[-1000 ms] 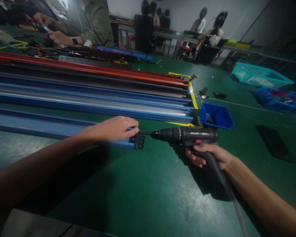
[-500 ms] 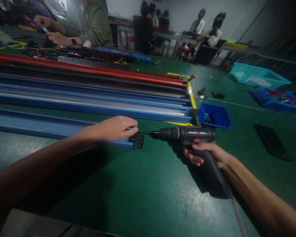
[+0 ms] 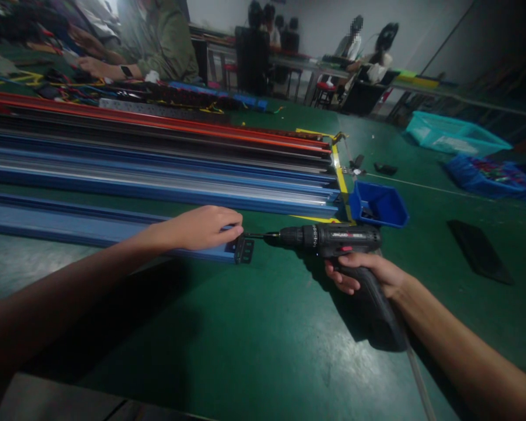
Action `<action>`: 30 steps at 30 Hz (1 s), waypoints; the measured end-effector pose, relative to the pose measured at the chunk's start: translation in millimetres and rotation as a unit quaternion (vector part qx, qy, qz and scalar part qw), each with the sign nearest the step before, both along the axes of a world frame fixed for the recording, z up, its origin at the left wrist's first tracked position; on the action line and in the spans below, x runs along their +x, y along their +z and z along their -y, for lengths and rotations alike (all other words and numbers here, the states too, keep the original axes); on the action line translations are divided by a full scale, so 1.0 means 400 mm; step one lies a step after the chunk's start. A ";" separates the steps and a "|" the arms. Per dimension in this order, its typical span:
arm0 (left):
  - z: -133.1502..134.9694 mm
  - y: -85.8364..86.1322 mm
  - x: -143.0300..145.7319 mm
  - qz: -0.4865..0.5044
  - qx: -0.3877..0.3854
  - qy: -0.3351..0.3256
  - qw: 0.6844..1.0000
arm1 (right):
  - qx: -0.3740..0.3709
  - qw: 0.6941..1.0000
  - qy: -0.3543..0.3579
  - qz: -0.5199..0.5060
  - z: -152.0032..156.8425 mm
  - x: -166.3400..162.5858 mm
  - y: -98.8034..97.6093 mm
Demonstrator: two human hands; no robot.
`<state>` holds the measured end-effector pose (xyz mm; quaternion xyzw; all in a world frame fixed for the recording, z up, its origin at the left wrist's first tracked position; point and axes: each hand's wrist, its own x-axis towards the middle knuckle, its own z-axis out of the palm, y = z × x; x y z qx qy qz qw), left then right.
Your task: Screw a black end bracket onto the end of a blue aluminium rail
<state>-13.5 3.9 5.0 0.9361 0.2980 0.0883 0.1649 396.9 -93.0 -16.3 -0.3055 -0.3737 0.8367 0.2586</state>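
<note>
My right hand (image 3: 368, 272) is wrapped round the grip of a black cordless drill (image 3: 350, 240), which lies level and points left. Its long bit (image 3: 254, 236) reaches the black slotted end plate (image 3: 245, 251) on a blue metal rail (image 3: 70, 221). My left hand (image 3: 206, 227) lies over that end of the rail with its fingers closed on it, thumb and fingertips beside the bit's tip. Whether a screw sits at the tip is hidden by the fingers. The rail lies flat on the green table (image 3: 254, 327).
Several blue, black and red rails (image 3: 158, 152) lie parallel behind. At their ends stands a blue bin (image 3: 379, 204) with small dark parts. A black flat object (image 3: 480, 251), a turquoise basket (image 3: 458, 134) and a blue tray (image 3: 495, 175) are right. A co-worker (image 3: 158, 41) sits across, near wires.
The whole view has shifted slightly. Both hands, the drill and the rail keep the same positions relative to each other. A small light now shows beneath the drill's chuck.
</note>
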 end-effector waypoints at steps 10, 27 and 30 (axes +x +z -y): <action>0.000 0.001 -0.001 -0.012 -0.011 0.003 1.000 | 0.000 1.000 -0.004 -0.002 0.000 -0.004 0.004; 0.004 0.009 0.003 -0.020 -0.008 0.008 1.000 | -0.025 1.000 0.000 0.001 -0.002 0.000 0.007; 0.003 0.007 0.001 -0.017 -0.010 0.004 1.000 | -0.016 1.000 0.007 0.005 -0.003 0.003 0.006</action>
